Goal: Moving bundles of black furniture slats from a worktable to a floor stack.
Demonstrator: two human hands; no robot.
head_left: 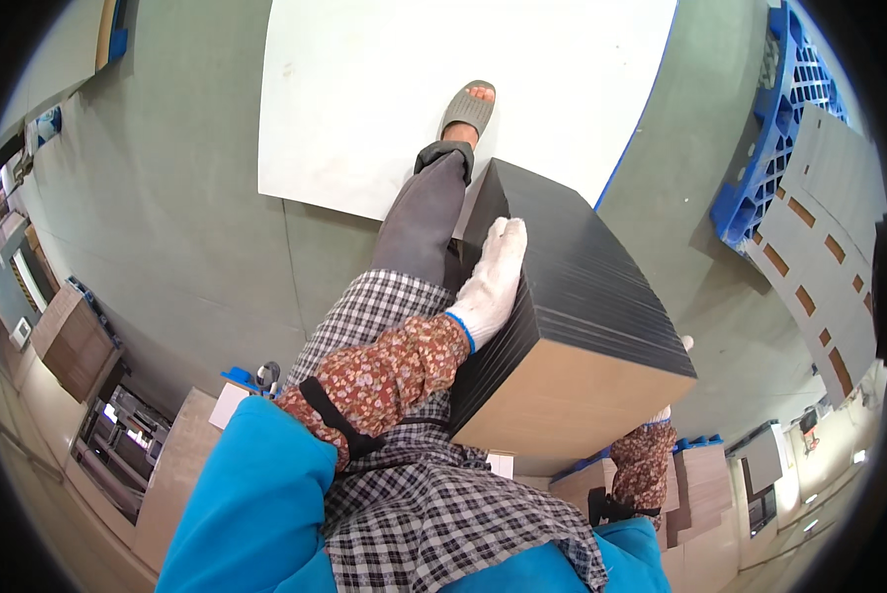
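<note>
A thick stack of flat boards (pixel 572 395), with dark edges and a tan outer face, is held up in front of my body. My left hand (pixel 493 282), in a white knit glove with a blue cuff, presses along the stack's left side, its fingers lying together and pointing forward. On the far right side, my right hand (pixel 688 343) is mostly hidden behind the stack; only a bit of white glove shows past the edge. Flowered sleeve covers wrap both forearms. The stack's underside is out of sight.
Ahead on the grey floor lies a large white sheet (pixel 364 109) with a blue edge, my sandalled foot (pixel 468 111) on it. At right, a blue plastic pallet (pixel 760 148) stands by grey boards with cut-outs (pixel 819 237). Stacked brown panels (pixel 76 341) sit at left.
</note>
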